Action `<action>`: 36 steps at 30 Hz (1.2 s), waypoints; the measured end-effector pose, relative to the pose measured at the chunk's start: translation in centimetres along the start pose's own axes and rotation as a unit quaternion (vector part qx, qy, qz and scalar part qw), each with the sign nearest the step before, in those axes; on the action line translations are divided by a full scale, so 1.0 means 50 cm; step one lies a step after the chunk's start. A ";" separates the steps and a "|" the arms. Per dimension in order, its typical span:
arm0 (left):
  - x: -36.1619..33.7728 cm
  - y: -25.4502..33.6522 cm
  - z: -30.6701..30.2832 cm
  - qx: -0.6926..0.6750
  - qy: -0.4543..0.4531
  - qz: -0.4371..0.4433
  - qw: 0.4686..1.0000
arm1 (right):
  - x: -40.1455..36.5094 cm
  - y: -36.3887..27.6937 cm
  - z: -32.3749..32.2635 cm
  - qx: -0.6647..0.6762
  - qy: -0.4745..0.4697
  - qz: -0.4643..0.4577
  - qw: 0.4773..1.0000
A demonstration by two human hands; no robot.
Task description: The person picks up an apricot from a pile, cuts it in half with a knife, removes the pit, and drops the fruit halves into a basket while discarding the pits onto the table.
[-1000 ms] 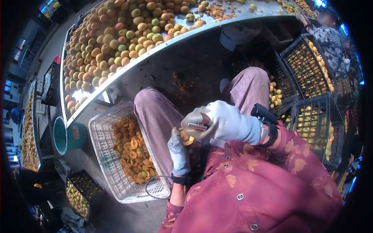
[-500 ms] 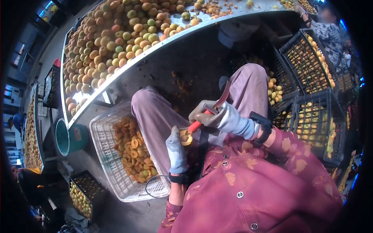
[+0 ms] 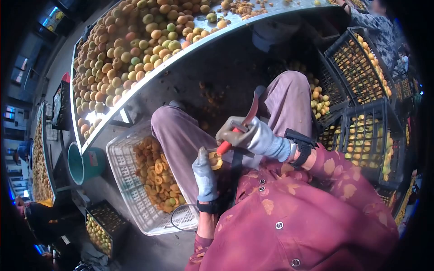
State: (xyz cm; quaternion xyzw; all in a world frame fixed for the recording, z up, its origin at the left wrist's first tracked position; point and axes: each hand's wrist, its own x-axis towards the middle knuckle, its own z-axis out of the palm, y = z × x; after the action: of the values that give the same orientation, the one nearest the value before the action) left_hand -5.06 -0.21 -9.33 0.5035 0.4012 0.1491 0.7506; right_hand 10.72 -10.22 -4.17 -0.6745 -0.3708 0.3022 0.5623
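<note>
My left hand (image 3: 204,174), in a pale glove with a stained thumb and fingertips, is closed on a cut-open apricot (image 3: 215,161) in front of my lap. A red-handled knife (image 3: 224,147) is gripped in my gloved right hand (image 3: 255,137). Its curved blade (image 3: 252,110) points up and away from me, while the handle's lower end is at the apricot. Over the right fingers a short metal piece (image 3: 238,126) shows; what it belongs to I cannot make out. Left of my knees, a white plastic basket (image 3: 124,183) holds a heap of apricot halves (image 3: 158,178).
Whole apricots (image 3: 131,49) cover a metal-edged table (image 3: 149,77) ahead. Black crates (image 3: 361,135) of fruit are stacked on the right, and another crate (image 3: 101,230) stands lower left. A green bucket (image 3: 83,165) is beside the basket. Another person (image 3: 373,34) is at upper right.
The view has shifted slightly. My right hand and the knife have moved a little to the left; my left hand still holds the apricot in nearly the same place.
</note>
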 end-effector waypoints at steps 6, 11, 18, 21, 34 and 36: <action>-0.014 0.018 0.005 0.013 0.012 0.001 1.000 | 0.016 0.039 0.004 0.246 0.060 0.237 0.938; -0.004 0.005 -0.001 0.010 -0.015 0.019 1.000 | 0.000 0.065 0.022 0.364 0.062 0.312 0.875; -0.001 0.029 -0.003 -0.056 -0.067 -0.035 0.996 | 0.015 0.040 0.000 0.420 0.087 0.204 0.880; -0.007 0.045 0.005 -0.074 -0.088 -0.022 0.993 | 0.031 -0.035 -0.039 0.161 0.047 0.112 0.979; 0.017 0.021 0.026 -0.128 0.030 0.064 0.989 | -0.017 -0.034 0.065 -0.369 -0.107 -0.055 0.922; 0.022 0.021 0.013 -0.055 0.026 0.106 0.993 | -0.005 -0.056 0.055 -0.266 -0.087 -0.001 0.960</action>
State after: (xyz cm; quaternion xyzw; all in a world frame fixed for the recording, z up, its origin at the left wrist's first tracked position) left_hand -3.68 0.54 -8.79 0.4972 0.3567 0.2625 0.7461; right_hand 7.84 -8.70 -1.91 -0.7702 -0.4864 0.2498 0.3283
